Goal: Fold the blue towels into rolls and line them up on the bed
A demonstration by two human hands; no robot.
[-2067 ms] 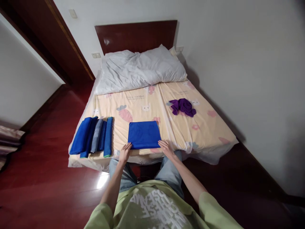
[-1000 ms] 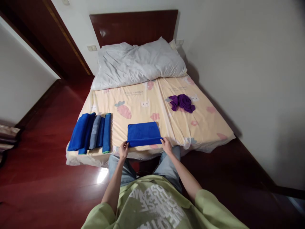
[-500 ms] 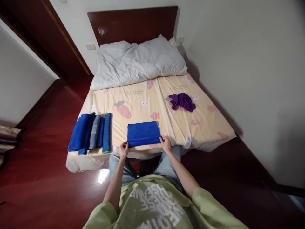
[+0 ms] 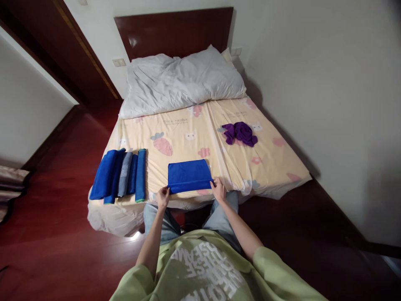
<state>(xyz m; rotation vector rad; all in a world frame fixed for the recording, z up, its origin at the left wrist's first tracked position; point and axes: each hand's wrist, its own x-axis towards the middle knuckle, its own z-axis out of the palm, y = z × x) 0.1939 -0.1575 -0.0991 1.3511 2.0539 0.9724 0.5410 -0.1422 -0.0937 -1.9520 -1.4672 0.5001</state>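
A blue towel (image 4: 189, 171) lies flat near the front edge of the bed, its near edge turned over into a narrow band. My left hand (image 4: 163, 197) pinches the left end of that band. At the right end, my right hand (image 4: 218, 189) grips the band between thumb and fingers. To the left, several rolled or folded towels (image 4: 125, 175) lie side by side in blue and grey-blue. A crumpled purple cloth (image 4: 240, 133) rests farther back on the right.
The bed (image 4: 184, 121) has a yellow sheet with carrot and cat prints. A large white pillow or quilt (image 4: 184, 81) lies against the dark wooden headboard (image 4: 175, 33). A white wall (image 4: 328, 104) stands to the right; striped fabric (image 4: 12, 184) is at the far left.
Almost nothing differs; both hands keep hold of the towel's near edge. The sheet's overhang at the bed's front left corner hangs slightly lower.
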